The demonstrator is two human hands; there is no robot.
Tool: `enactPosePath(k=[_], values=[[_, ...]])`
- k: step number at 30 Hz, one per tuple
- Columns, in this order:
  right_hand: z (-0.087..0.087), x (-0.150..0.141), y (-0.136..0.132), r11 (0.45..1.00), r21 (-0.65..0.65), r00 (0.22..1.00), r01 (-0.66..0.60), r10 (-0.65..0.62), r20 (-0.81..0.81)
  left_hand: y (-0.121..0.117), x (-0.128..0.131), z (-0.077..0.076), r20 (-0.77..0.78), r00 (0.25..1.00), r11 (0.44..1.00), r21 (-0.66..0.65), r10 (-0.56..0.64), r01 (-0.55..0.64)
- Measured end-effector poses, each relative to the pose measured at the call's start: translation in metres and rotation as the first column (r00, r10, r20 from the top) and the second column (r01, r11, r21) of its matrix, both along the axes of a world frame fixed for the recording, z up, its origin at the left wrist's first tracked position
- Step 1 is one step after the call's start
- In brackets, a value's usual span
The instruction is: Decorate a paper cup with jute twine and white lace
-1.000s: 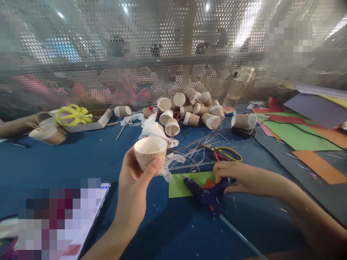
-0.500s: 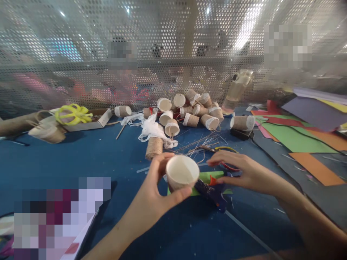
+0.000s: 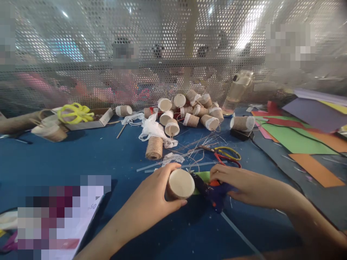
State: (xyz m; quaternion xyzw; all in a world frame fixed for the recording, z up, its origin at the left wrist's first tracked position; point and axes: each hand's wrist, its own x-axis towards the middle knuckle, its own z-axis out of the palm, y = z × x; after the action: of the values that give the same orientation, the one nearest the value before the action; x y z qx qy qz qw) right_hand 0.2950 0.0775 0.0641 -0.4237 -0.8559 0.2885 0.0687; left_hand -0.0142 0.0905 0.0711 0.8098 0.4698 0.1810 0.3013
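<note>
In my left hand (image 3: 151, 191) is a small paper cup (image 3: 181, 183), gripped around its side between thumb and fingers, with a flat pale round end facing up. My right hand (image 3: 238, 184) is closed around a dark blue hot glue gun (image 3: 214, 196) with an orange trigger. Its dark nozzle end points left and reaches close beside the cup. A clear glue stick (image 3: 241, 231) sticks out of the gun's back toward the lower right. Green paper (image 3: 202, 176) lies beneath the gun, partly hidden. Beyond my hands is a pair of scissors (image 3: 227, 154) with yellow and red handles.
A twine spool (image 3: 154, 148) and white lace (image 3: 153, 128) lie ahead of a heap of twine-wrapped cups (image 3: 191, 120). A bottle (image 3: 237, 92) leans by the mesh panel. Coloured paper (image 3: 295, 137) and a black cable (image 3: 271, 162) are right, a shallow box (image 3: 101, 119) left.
My left hand has turned the cup, so its open mouth no longer shows and a flat end does. My right hand has moved from hovering by the glue gun to gripping it.
</note>
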Motion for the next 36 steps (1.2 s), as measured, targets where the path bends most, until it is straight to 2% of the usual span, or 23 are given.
enactPosePath(k=[3,6,10,12,14,17,18,22,25,27,30,34,36], values=[[0.003,0.005,0.0,0.998,-0.057,1.0,0.0,0.0,0.012,0.001,-0.005,-0.002,-0.018,0.999,0.999,0.029,-0.031,0.032],[0.007,0.01,0.002,0.994,-0.106,0.998,0.015,-0.008,0.058,0.003,-0.015,-0.001,-0.067,0.996,0.998,-0.004,-0.065,0.065],[0.009,0.013,0.005,0.989,-0.148,0.997,0.026,-0.016,0.073,0.011,-0.034,0.009,-0.119,0.982,0.985,-0.107,-0.147,0.134],[0.009,0.013,0.006,0.986,-0.161,0.997,0.033,-0.022,0.068,0.017,-0.042,0.014,-0.061,0.988,0.984,-0.113,-0.143,0.135],[0.01,0.013,0.006,0.985,-0.167,0.998,0.036,-0.026,0.061,0.023,-0.046,0.016,-0.057,0.994,0.995,-0.014,-0.097,0.097],[0.014,0.013,0.006,0.986,-0.165,0.999,0.023,-0.016,0.042,0.03,-0.043,0.009,-0.256,0.967,0.959,0.276,0.011,0.062],[0.016,0.012,0.006,0.986,-0.163,0.999,0.019,-0.013,0.034,0.031,-0.04,0.005,-0.319,0.947,0.941,0.328,0.034,0.077],[0.017,0.007,0.008,0.995,-0.078,0.998,0.054,-0.055,-0.009,0.031,-0.027,-0.006,-0.453,0.891,0.929,0.337,0.016,0.154],[0.013,-0.001,0.01,0.999,0.019,0.998,0.045,-0.044,-0.051,0.028,-0.021,-0.006,-0.492,0.87,0.917,0.359,0.026,0.176],[0.011,-0.008,0.009,0.998,0.06,0.996,-0.005,0.01,-0.086,0.026,-0.019,-0.003,-0.476,0.876,0.903,0.407,0.08,0.139],[0.011,-0.022,0.005,0.987,0.135,0.984,-0.092,0.111,-0.141,0.024,-0.018,0.003,-0.38,0.905,0.87,0.493,0.19,0.024],[0.014,-0.045,0.0,0.924,0.278,0.942,-0.263,0.308,-0.133,0.022,-0.02,0.007,-0.227,0.936,0.838,0.535,0.269,-0.111],[0.015,-0.054,-0.001,0.893,0.3,0.923,-0.336,0.375,-0.085,0.023,-0.023,0.007,-0.106,0.949,0.831,0.518,0.296,-0.202]])
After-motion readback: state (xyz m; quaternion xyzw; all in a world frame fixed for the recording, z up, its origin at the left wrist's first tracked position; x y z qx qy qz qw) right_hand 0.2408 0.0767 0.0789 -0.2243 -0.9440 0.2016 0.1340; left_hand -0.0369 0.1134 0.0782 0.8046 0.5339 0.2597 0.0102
